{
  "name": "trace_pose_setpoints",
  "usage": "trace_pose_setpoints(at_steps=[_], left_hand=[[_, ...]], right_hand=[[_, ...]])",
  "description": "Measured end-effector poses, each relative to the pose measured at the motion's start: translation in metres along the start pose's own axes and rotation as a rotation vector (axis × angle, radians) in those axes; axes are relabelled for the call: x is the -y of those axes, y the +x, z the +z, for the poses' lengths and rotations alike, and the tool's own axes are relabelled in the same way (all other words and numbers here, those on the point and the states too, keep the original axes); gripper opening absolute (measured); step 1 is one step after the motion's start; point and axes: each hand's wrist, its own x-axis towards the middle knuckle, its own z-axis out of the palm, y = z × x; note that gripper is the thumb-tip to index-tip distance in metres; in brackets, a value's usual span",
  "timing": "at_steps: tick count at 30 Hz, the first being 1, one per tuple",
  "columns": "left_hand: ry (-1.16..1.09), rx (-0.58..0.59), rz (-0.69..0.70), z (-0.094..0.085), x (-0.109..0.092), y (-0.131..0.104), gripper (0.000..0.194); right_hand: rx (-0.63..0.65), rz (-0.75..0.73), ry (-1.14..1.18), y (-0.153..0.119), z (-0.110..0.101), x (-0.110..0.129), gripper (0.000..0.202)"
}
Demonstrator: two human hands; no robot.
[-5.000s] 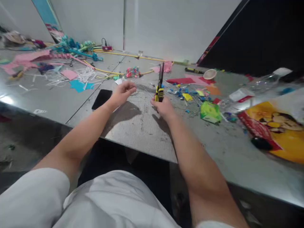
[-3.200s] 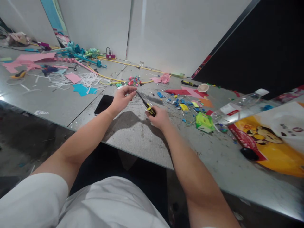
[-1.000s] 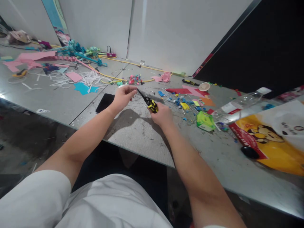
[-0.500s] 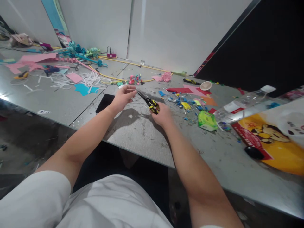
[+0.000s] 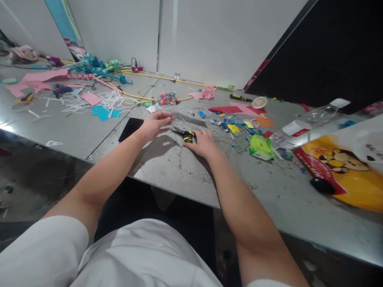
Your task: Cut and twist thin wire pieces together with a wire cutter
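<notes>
My right hand [image 5: 204, 142] is closed around the yellow and black handles of a pair of pliers [image 5: 189, 137], low over the table, their dark jaws pointing left and slightly parted. To their left, my left hand [image 5: 155, 125] has its fingers curled toward the pliers; whatever it holds, if anything, is too small to make out. A bundle of thin grey wires [image 5: 191, 119] lies on the table just behind the pliers. Beside my left wrist is a black phone [image 5: 130, 128], partly behind my forearm.
Blue and yellow bits [image 5: 233, 128], a green pack [image 5: 261, 146], a plastic bottle [image 5: 296, 127] and a yellow bag [image 5: 356, 179] are at the right. White paper strips [image 5: 104, 100], pink paper [image 5: 44, 75] and a yellow cable [image 5: 161, 76] stretch across the left and back.
The pliers have turned from a steep slant to nearly level and come down toward the table, my right hand opening its grip slightly around them. My left hand stays nearly in place. The view has shifted a little.
</notes>
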Motion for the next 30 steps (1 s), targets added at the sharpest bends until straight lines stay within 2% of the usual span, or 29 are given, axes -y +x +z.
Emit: trace_pose_setpoints(at_steps=[2,5,9,13,18,23,30], left_hand=[[0.058,-0.018,0.037,-0.002,0.000,-0.001,0.015],[0.118,-0.048,0.102,-0.002,0.000,-0.001,0.015],[0.099,-0.023,0.114,0.002,0.002,-0.002,0.027],[0.070,0.032,0.068,0.007,0.005,-0.005,0.038],[0.034,0.049,0.034,0.013,0.005,-0.010,0.037],[0.004,0.040,0.018,0.015,0.004,-0.012,0.035],[-0.022,0.060,0.010,0.014,0.006,-0.012,0.039]], right_hand=[[0.003,-0.009,-0.006,-0.002,-0.003,0.002,0.070],[-0.077,-0.058,0.043,-0.003,-0.006,0.010,0.058],[-0.192,-0.192,0.298,-0.004,-0.005,0.024,0.036],[-0.117,-0.266,0.609,-0.010,0.002,0.040,0.028],[-0.050,-0.190,0.872,-0.017,0.007,0.056,0.029],[-0.011,-0.115,1.020,-0.018,0.003,0.063,0.024],[0.010,-0.082,1.190,-0.016,0.003,0.067,0.021]])
